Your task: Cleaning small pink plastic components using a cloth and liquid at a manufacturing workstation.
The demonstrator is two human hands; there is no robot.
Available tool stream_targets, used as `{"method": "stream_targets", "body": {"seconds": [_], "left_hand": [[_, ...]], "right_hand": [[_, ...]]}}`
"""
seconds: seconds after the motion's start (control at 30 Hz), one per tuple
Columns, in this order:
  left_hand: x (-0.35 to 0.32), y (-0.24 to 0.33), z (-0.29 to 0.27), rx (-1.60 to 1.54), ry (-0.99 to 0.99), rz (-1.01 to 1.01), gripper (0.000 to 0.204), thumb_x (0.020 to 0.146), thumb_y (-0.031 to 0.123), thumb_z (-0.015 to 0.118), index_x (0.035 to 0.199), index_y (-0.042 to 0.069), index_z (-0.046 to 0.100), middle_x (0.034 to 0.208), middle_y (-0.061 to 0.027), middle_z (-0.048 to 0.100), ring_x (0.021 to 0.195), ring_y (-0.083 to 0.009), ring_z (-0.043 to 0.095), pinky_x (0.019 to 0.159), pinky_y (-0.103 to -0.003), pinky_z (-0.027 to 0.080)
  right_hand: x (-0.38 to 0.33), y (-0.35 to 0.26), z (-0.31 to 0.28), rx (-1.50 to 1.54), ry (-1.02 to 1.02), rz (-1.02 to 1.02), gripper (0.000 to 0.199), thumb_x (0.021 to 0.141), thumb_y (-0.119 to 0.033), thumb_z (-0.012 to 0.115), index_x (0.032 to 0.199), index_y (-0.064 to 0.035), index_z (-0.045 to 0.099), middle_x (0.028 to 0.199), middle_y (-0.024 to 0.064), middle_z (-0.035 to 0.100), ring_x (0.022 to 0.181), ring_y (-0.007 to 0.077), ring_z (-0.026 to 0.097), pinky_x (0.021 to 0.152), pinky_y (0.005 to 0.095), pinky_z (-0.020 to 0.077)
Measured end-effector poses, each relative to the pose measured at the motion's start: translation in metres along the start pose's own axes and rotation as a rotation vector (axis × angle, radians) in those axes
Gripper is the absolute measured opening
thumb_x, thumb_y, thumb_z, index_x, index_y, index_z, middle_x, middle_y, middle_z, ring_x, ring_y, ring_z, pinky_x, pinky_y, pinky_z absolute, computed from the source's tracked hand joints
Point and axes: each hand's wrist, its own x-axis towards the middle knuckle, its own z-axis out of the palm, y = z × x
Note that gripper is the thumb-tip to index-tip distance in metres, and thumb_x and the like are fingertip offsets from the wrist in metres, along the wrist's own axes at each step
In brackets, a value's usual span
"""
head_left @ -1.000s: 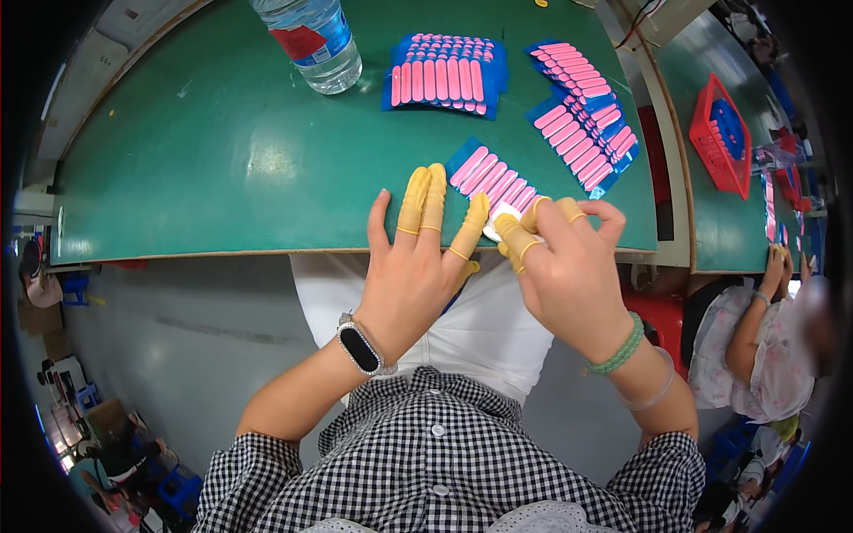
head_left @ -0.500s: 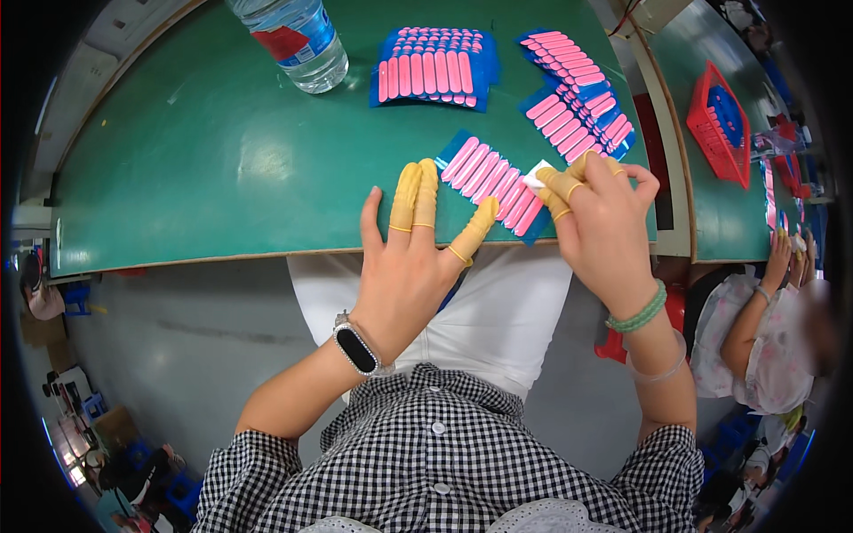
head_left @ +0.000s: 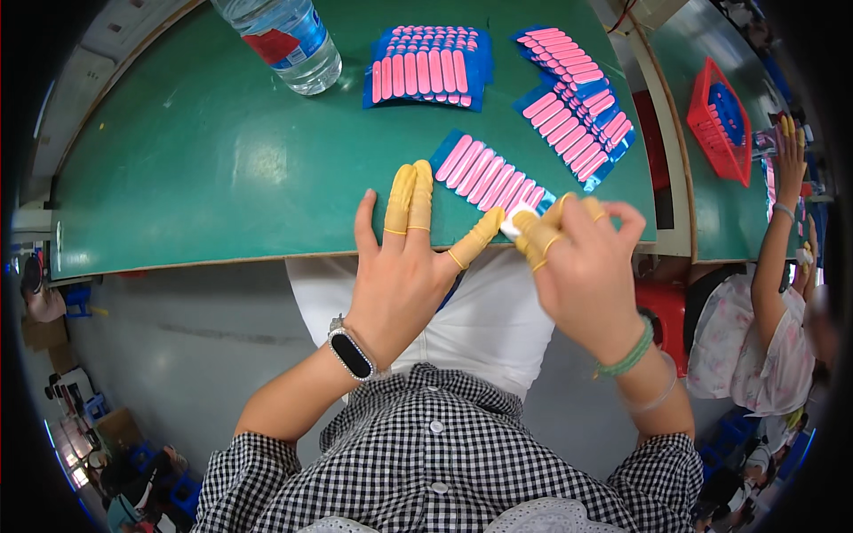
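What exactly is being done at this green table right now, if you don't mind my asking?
A person in a checked shirt works at the green table, yellow finger cots on several fingertips. The right hand pinches a small white piece at the near end of a blue sheet of pink strips, while the left hand rests flat beside it, thumb touching the piece. More stacked sheets and a water bottle sit further back.

Green table [head_left: 204, 160]; pink strips [head_left: 489, 173]; yellow-capped fingers [head_left: 410, 191]; red basket [head_left: 715, 124].
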Motion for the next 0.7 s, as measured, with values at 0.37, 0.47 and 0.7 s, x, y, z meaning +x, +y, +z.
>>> {"method": "stream_targets", "body": {"seconds": [0.37, 0.47, 0.7], "left_hand": [[0.001, 0.001, -0.004, -0.011, -0.022, 0.003, 0.072, 0.085, 0.037, 0.079, 0.15, 0.045, 0.051, 0.156, -0.034, 0.036, 0.145, -0.0433, 0.038, 0.116, -0.064, 0.025], [0.001, 0.0, -0.005, -0.019, -0.023, -0.008, 0.07, 0.086, 0.038, 0.077, 0.15, 0.044, 0.051, 0.156, -0.0339, 0.036, 0.146, -0.0434, 0.037, 0.116, -0.064, 0.025], [0.004, 0.001, -0.01, -0.063, -0.007, -0.024, 0.061, 0.087, 0.043, 0.075, 0.146, 0.041, 0.058, 0.156, -0.0312, 0.037, 0.145, -0.0434, 0.037, 0.118, -0.063, 0.023]], "right_hand": [[0.0, -0.003, 0.018, -0.088, 0.114, 0.169, 0.021, 0.084, -0.013, 0.074, 0.103, -0.0053, 0.075, 0.095, 0.0035, 0.054, 0.095, 0.0206, 0.057, 0.095, 0.0469, 0.0326], [-0.01, -0.024, 0.014, -0.022, 0.086, 0.185, 0.022, 0.083, -0.013, 0.073, 0.103, -0.0058, 0.074, 0.095, 0.0034, 0.054, 0.095, 0.0205, 0.057, 0.095, 0.0468, 0.0325], [-0.027, -0.023, 0.01, 0.257, 0.078, 0.215, 0.024, 0.083, -0.011, 0.073, 0.107, -0.0088, 0.076, 0.09, 0.0012, 0.056, 0.089, 0.0191, 0.056, 0.094, 0.0432, 0.0319]]}}
